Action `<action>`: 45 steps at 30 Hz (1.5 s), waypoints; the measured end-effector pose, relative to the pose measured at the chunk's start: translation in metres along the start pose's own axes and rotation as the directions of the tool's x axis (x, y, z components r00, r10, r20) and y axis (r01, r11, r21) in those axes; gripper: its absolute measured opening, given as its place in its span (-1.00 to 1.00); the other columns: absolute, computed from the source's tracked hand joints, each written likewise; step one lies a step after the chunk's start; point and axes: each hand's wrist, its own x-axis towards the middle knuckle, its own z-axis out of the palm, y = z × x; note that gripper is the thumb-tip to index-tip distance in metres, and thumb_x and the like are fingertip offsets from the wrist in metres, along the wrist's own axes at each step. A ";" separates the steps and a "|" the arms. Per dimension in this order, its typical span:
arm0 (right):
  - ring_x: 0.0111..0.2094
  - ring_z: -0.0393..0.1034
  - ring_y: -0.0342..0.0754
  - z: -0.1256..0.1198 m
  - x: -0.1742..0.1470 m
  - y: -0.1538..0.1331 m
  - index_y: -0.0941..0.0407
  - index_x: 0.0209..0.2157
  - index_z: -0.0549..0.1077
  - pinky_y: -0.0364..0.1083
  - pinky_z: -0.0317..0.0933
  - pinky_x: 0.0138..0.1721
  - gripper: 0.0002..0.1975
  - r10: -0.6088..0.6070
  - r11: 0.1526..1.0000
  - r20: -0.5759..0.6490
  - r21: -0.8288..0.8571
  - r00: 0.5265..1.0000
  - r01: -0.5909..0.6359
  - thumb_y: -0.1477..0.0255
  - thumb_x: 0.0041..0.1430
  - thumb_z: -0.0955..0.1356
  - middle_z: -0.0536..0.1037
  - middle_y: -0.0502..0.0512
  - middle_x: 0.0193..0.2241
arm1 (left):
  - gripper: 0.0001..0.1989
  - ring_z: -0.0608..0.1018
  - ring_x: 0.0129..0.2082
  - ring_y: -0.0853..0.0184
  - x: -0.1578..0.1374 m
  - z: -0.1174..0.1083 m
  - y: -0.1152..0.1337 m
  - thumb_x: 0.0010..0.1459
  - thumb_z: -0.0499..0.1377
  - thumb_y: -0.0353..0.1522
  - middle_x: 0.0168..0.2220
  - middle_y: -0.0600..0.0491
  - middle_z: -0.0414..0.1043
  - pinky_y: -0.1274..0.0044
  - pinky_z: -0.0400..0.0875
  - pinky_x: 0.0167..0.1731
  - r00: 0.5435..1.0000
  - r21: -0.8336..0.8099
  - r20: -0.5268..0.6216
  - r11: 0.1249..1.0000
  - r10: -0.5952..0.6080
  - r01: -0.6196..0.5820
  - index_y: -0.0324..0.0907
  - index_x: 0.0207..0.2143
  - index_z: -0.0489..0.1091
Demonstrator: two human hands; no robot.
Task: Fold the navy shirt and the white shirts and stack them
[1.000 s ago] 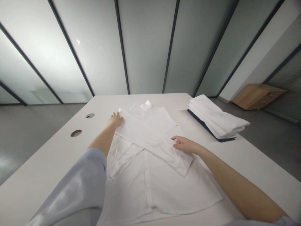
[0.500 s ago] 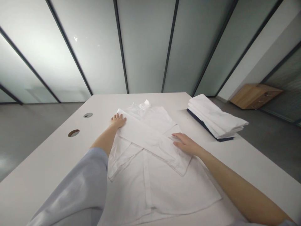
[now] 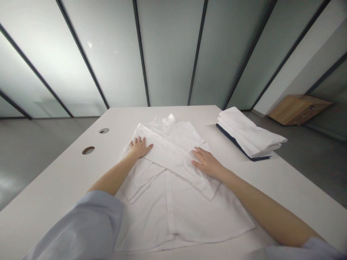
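A white shirt (image 3: 195, 213) lies flat in front of me, collar at the far end and hem towards me. Its sleeves are laid across the front, one crossing slantwise over the other. My left hand (image 3: 140, 147) rests on the upper left of the shirt, fingers spread over the folded sleeve. On the right side, my right hand (image 3: 207, 162) lies on the sleeve with its fingers stretched out. Neither hand grips the cloth.
A white table (image 3: 48, 202) carries the shirt. At its right edge sits a stack of folded white garments (image 3: 246, 133) with a dark blue piece (image 3: 235, 142) beneath. Two round holes are at the left. A wooden cabinet (image 3: 295, 110) stands beyond, near frosted glass panels (image 3: 168, 54).
My left hand has slid right and slightly nearer, from the shirt's outer edge onto the sleeve. My right hand has shifted a little left and away from me.
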 end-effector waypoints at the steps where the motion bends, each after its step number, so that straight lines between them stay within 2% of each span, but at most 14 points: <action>1: 0.31 -0.07 0.14 0.004 0.002 -0.001 0.11 0.24 0.20 0.12 -0.05 0.24 -0.35 -0.011 1.000 0.003 -0.003 1.000 0.011 0.03 0.29 0.08 0.10 0.22 0.30 | -0.17 -0.03 0.33 -0.05 -0.001 0.002 -0.001 0.18 -0.22 0.12 0.36 -0.23 -0.16 0.12 -0.05 0.20 1.000 -0.003 0.002 1.000 0.005 -0.005 -0.23 0.32 -0.05; 6: 0.32 -0.12 0.14 0.019 0.002 -0.006 0.05 0.29 0.11 0.12 -0.13 0.26 -0.32 0.035 0.999 0.075 -0.033 0.997 -0.033 -0.01 0.27 0.07 0.04 0.17 0.32 | -0.08 -0.08 0.34 -0.07 0.000 0.007 -0.005 0.12 -0.23 0.20 0.37 -0.22 -0.22 0.09 -0.12 0.22 0.999 -0.025 -0.007 0.999 0.035 -0.035 -0.21 0.35 -0.11; 10: 0.30 -0.05 0.16 0.007 -0.003 -0.015 0.08 0.27 0.17 0.12 -0.07 0.22 -0.29 0.021 0.996 0.073 -0.084 0.997 -0.015 -0.05 0.24 0.08 0.08 0.22 0.30 | -0.04 -0.11 0.34 -0.10 -0.006 0.006 -0.005 0.08 -0.21 0.24 0.38 -0.20 -0.28 0.00 -0.12 0.18 0.995 -0.023 0.001 0.995 0.101 -0.101 -0.15 0.36 -0.17; 14: 0.06 0.35 0.14 -0.025 0.004 -0.022 0.07 0.02 0.45 0.10 0.04 0.13 -0.39 0.024 0.992 0.124 -0.124 0.992 -0.008 -0.03 0.26 0.09 0.50 0.26 0.01 | -0.10 -0.12 0.34 -0.10 -0.021 0.005 -0.003 0.11 -0.18 0.20 0.38 -0.17 -0.27 -0.05 -0.18 0.18 0.972 0.000 0.003 0.972 0.235 -0.235 -0.11 0.36 -0.15; 16: -0.08 0.45 0.11 -0.039 0.015 -0.019 0.07 -0.06 0.49 0.08 0.11 0.07 -0.44 0.079 0.989 0.145 -0.137 0.986 -0.059 0.01 0.28 0.10 0.59 0.22 -0.17 | -0.14 -0.12 0.34 -0.06 -0.030 0.004 -0.001 0.14 -0.15 0.18 0.38 -0.14 -0.24 0.00 -0.24 0.21 0.941 0.017 -0.011 0.941 0.338 -0.338 -0.09 0.35 -0.10; 20: 0.07 0.34 0.12 -0.040 0.047 -0.007 0.09 0.06 0.41 0.03 0.14 0.06 -0.47 0.080 0.990 0.085 -0.120 0.993 -0.069 0.06 0.28 0.15 0.47 0.24 0.04 | -0.15 -0.13 0.35 -0.02 -0.043 0.003 0.003 0.13 -0.12 0.18 0.38 -0.13 -0.24 0.04 -0.25 0.22 0.895 0.004 0.013 0.895 0.446 -0.446 -0.08 0.34 -0.07; 23: 0.24 0.09 0.12 -0.021 0.067 -0.004 0.09 0.18 0.29 0.04 0.00 0.18 -0.43 0.078 0.991 0.057 -0.111 0.995 -0.071 0.07 0.28 0.14 0.22 0.23 0.25 | -0.11 -0.12 0.34 -0.06 -0.048 0.002 0.004 0.10 -0.12 0.20 0.38 -0.14 -0.25 0.01 -0.21 0.21 0.897 -0.029 0.054 0.899 0.438 -0.437 -0.07 0.34 -0.09; 26: 0.31 -0.09 0.16 0.001 0.076 -0.008 0.11 0.27 0.15 0.11 -0.13 0.24 -0.36 0.125 0.988 0.060 -0.100 0.990 -0.119 0.06 0.28 0.10 0.05 0.23 0.31 | -0.10 -0.11 0.34 -0.06 -0.051 0.001 0.004 0.09 -0.15 0.22 0.38 -0.14 -0.26 0.01 -0.19 0.20 0.904 -0.040 0.083 0.908 0.419 -0.417 -0.07 0.35 -0.11; 31: 0.32 -0.13 0.14 0.017 0.066 -0.015 0.10 0.31 0.06 0.12 -0.18 0.26 -0.31 0.139 0.986 0.102 -0.107 0.985 -0.128 0.03 0.28 0.04 0.00 0.21 0.33 | -0.07 -0.05 0.33 -0.04 -0.062 -0.010 0.007 0.08 -0.14 0.23 0.37 -0.17 -0.20 0.08 -0.11 0.20 0.913 -0.034 0.128 0.922 0.387 -0.386 -0.11 0.34 -0.11; 34: 0.32 -0.14 0.13 0.017 0.051 -0.022 0.09 0.31 0.05 0.12 -0.17 0.25 -0.30 0.109 0.988 0.112 -0.120 0.988 -0.095 0.00 0.27 0.03 -0.01 0.21 0.34 | -0.08 0.18 0.26 0.00 -0.069 -0.026 0.012 0.13 -0.15 0.17 0.29 -0.27 0.05 0.16 -0.06 0.20 0.926 -0.002 0.136 0.935 0.351 -0.354 -0.24 0.35 -0.17; 37: 0.29 -0.04 0.16 0.009 0.036 -0.032 0.10 0.28 0.13 0.14 -0.15 0.23 -0.31 0.067 0.988 0.112 -0.149 0.991 -0.050 0.00 0.26 0.07 0.07 0.26 0.31 | -0.14 0.39 0.12 0.04 -0.070 -0.044 0.017 0.20 -0.16 0.09 0.12 -0.29 0.33 0.26 0.13 0.12 0.927 0.036 0.198 0.942 0.320 -0.333 -0.31 0.34 -0.17; 40: 0.14 0.25 0.18 -0.009 0.033 -0.040 0.09 0.11 0.38 0.18 -0.12 0.20 -0.42 0.054 0.982 0.152 -0.185 0.987 -0.025 0.04 0.23 0.15 0.40 0.31 0.11 | -0.19 0.42 0.09 0.00 -0.060 -0.056 0.022 0.18 -0.11 0.06 0.09 -0.29 0.36 0.33 0.29 -0.03 0.921 0.050 0.251 0.946 0.299 -0.321 -0.28 0.31 -0.05; 43: -0.05 0.42 0.14 -0.028 0.053 -0.039 0.06 -0.07 0.49 0.12 0.11 0.06 -0.54 0.149 0.977 0.197 -0.182 0.969 -0.113 0.10 0.22 0.18 0.57 0.26 -0.14 | -0.16 0.45 0.06 0.04 -0.037 -0.061 0.029 0.17 -0.07 0.04 0.01 -0.27 0.44 0.38 0.32 -0.08 0.935 0.010 0.271 0.970 0.229 -0.241 -0.31 0.33 -0.13; 45: -0.07 0.43 0.14 -0.036 0.077 -0.035 0.06 -0.05 0.48 0.05 0.22 -0.06 -0.59 0.227 0.968 0.162 -0.147 0.960 -0.204 0.16 0.23 0.20 0.56 0.24 -0.12 | -0.15 0.48 0.03 0.08 -0.019 -0.061 0.034 0.17 -0.03 -0.01 -0.08 -0.24 0.51 0.40 0.34 -0.09 0.958 -0.026 0.251 0.990 0.141 -0.139 -0.34 0.33 -0.20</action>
